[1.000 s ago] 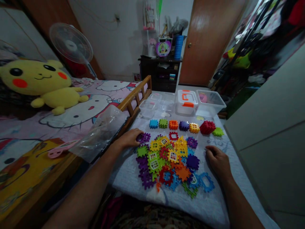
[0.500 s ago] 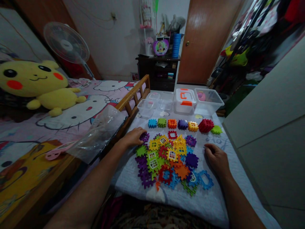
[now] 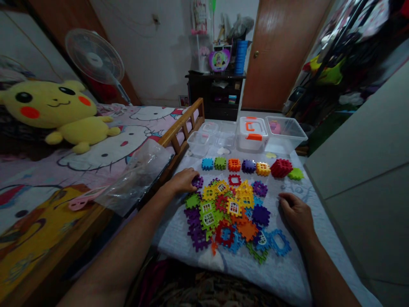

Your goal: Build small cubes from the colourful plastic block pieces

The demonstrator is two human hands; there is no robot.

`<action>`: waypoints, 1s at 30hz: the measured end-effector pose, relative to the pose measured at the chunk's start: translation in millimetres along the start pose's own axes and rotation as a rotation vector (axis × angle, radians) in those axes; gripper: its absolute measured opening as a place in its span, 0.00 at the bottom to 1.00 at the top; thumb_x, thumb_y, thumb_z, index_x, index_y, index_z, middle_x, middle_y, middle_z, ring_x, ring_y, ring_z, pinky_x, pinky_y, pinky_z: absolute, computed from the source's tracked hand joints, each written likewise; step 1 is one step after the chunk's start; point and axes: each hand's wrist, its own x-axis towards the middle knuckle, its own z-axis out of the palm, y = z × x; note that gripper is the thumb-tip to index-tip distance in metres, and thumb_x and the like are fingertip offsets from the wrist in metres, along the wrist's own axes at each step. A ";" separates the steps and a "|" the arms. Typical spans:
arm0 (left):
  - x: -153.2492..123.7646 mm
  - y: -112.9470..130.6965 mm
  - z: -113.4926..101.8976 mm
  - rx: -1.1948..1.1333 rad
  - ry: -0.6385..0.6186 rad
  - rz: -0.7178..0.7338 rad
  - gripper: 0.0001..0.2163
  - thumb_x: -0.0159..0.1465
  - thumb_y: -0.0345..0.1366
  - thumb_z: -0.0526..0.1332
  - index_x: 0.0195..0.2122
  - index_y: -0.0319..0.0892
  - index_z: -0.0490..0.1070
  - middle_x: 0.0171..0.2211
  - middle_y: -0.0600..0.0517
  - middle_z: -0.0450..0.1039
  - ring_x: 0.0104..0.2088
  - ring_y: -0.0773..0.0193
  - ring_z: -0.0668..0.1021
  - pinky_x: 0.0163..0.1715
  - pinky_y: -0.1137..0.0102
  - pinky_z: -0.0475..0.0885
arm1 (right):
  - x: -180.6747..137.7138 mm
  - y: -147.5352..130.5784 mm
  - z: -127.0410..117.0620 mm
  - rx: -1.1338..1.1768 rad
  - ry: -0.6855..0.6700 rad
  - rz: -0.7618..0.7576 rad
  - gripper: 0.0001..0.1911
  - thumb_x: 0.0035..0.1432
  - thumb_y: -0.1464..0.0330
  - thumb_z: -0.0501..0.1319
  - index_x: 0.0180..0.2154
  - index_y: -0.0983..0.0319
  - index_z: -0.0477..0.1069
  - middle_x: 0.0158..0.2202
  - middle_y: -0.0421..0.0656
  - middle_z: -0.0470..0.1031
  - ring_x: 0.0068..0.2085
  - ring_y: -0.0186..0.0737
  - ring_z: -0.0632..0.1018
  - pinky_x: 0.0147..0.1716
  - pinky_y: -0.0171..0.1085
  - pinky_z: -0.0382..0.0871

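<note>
My left hand (image 3: 183, 181) reaches over the left side of a heap of plastic toy pieces, its fingers closed on a purple interlocking building piece (image 3: 198, 182). Close below that hand lies a green square piece (image 3: 192, 200), with overlapping purple pieces (image 3: 195, 230) beneath. My right hand (image 3: 298, 213) rests on the cloth right of the heap, fingers loosely curled, with nothing visible in them. Nearest to it are a dark blue square piece (image 3: 261, 215) and a light blue frame piece (image 3: 280, 242). Yellow window pieces (image 3: 234, 207) and an orange piece (image 3: 247, 230) fill the middle.
Behind the heap runs a row of colour-sorted stacks, including a blue stack (image 3: 207, 163) and a red stack (image 3: 281, 168). Farther back stand a lidded clear box (image 3: 253, 143) and an open clear bin (image 3: 284, 140). A wooden bed rail (image 3: 182, 128) borders the left side.
The whole view has shifted slightly, so everything sits a little farther right. My left hand stays at the purple piece, and my right hand keeps its place on the cloth.
</note>
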 end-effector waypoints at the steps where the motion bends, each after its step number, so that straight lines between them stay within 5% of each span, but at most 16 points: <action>1: 0.2 -1.2 0.7 -0.008 0.002 -0.002 0.16 0.49 0.33 0.66 0.41 0.46 0.75 0.42 0.46 0.74 0.46 0.52 0.74 0.50 0.64 0.68 | -0.1 0.3 0.1 0.005 0.001 -0.002 0.19 0.52 0.55 0.57 0.36 0.60 0.78 0.37 0.48 0.83 0.38 0.50 0.81 0.44 0.45 0.74; 15: 2.4 9.2 -13.0 0.068 0.040 -0.005 0.15 0.47 0.37 0.66 0.38 0.44 0.74 0.39 0.45 0.74 0.43 0.49 0.76 0.45 0.62 0.69 | -1.3 -2.9 0.7 0.029 -0.006 -0.014 0.18 0.54 0.57 0.56 0.36 0.60 0.78 0.38 0.48 0.82 0.39 0.49 0.81 0.43 0.44 0.73; 20: 22.4 51.1 -31.0 0.093 0.160 0.106 0.19 0.51 0.38 0.66 0.45 0.44 0.71 0.43 0.47 0.73 0.47 0.52 0.74 0.49 0.63 0.68 | -1.0 -5.3 1.0 0.041 -0.011 -0.017 0.17 0.54 0.58 0.55 0.37 0.61 0.78 0.37 0.48 0.82 0.38 0.48 0.81 0.43 0.44 0.73; 30: 128.6 151.6 -30.1 0.228 0.103 0.204 0.20 0.52 0.43 0.68 0.45 0.42 0.72 0.47 0.44 0.73 0.46 0.53 0.74 0.46 0.64 0.69 | -1.7 -4.4 3.4 0.100 0.019 -0.019 0.15 0.54 0.63 0.55 0.35 0.61 0.77 0.35 0.46 0.82 0.36 0.46 0.80 0.41 0.42 0.73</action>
